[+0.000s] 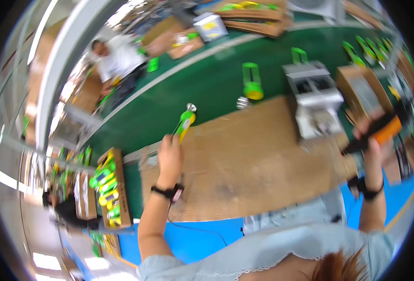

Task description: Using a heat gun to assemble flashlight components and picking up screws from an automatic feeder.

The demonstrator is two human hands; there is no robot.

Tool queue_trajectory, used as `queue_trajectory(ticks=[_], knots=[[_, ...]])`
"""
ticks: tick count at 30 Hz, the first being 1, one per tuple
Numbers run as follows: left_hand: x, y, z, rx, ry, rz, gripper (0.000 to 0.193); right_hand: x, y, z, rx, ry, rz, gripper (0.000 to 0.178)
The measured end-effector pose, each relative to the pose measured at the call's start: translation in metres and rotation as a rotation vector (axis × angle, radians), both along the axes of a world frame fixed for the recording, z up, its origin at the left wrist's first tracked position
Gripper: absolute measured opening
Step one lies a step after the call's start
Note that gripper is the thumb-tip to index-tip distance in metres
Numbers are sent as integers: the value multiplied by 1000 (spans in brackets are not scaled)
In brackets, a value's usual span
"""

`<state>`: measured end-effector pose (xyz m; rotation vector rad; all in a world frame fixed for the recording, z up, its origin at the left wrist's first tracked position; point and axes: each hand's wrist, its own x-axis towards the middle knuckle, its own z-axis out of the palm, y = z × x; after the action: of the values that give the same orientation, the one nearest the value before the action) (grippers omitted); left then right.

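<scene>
While the green-and-yellow piece (185, 123) is held over the cardboard sheet's (249, 164) far left edge, the left hand (170, 153) pinches its near end — silver tip outward. Fingers of the right hand (374, 144) wrap an orange-and-black tool (389, 131), type blurred. Judged step: piece and tool both in hand, well apart; the next move calls for a steady left grip. Beyond, on the green surface (216, 86), sit a lantern-shaped part (253, 89) and silver cup (242, 102); a grey-white fixture (316, 96) — standing between piece and tool — obstructs the direct path.

Green-yellow piece (186, 123) | tilted, in left hand (170, 153) | black-orange tool (387, 131) | tilted, blurred, in right hand (374, 154)
</scene>
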<state>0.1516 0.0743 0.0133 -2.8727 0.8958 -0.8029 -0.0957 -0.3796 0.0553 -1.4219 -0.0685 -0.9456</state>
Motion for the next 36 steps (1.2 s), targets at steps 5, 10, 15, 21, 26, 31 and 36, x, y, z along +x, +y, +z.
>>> queue_trajectory(ticks=[5,10,15,21,26,31,36], knots=[[-116,-65,-6,-1,133,-382,33,35,2,37,-141,-29,-83,56],[-194,-132,-15,-79,283,-714,36,50,8,52,54,-251,-57,24],[-218,-182,-27,-134,490,-830,37,60,23,44,-72,-133,-88,25],[-181,-199,19,99,675,-965,46,60,22,49,-122,-38,-85,26],[-154,-208,5,155,506,-1009,47,51,25,55,-116,-22,-2,22],[-169,-217,-11,53,616,-821,56,36,34,28,79,-72,182,20],[-176,-229,-33,22,429,-703,60,10,43,23,105,-134,206,32]])
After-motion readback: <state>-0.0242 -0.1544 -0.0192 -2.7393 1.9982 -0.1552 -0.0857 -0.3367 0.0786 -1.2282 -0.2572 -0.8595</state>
